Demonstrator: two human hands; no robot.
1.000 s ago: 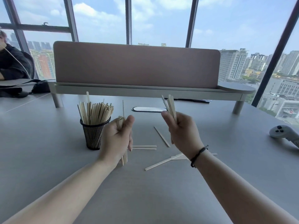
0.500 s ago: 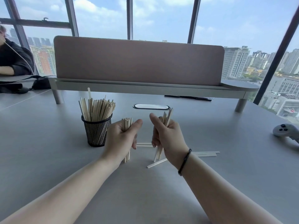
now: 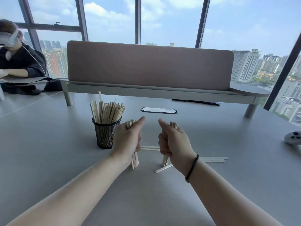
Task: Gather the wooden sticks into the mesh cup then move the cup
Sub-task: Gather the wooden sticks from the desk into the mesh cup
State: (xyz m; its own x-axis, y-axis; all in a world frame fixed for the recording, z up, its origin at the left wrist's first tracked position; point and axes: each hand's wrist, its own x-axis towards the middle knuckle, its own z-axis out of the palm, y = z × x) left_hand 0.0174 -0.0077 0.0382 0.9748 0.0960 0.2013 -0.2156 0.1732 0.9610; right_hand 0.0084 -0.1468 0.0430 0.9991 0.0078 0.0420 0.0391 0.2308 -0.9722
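A black mesh cup [image 3: 105, 133] stands upright on the grey table, filled with many pale wooden sticks [image 3: 108, 112]. Just right of it my left hand [image 3: 128, 141] grips an upright bundle of sticks [image 3: 135, 160] whose lower ends rest on the table. My right hand [image 3: 175, 142] holds a second upright bundle [image 3: 165, 160], also standing on the table. Loose sticks lie flat: a pair between my hands [image 3: 150, 148], one below my right hand [image 3: 163, 168], and some to the right of my wrist [image 3: 213, 159].
A pink divider panel [image 3: 149, 66] on a raised shelf crosses the far table. A cable grommet [image 3: 158, 110] sits behind my hands. A white game controller [image 3: 293, 139] lies at the right edge. Another person [image 3: 17, 62] sits at the far left beside a black bag [image 3: 29, 88].
My right hand has come down and turned its bundle upright, standing the stick ends on the table beside my left hand. The left bundle stays upright in place.
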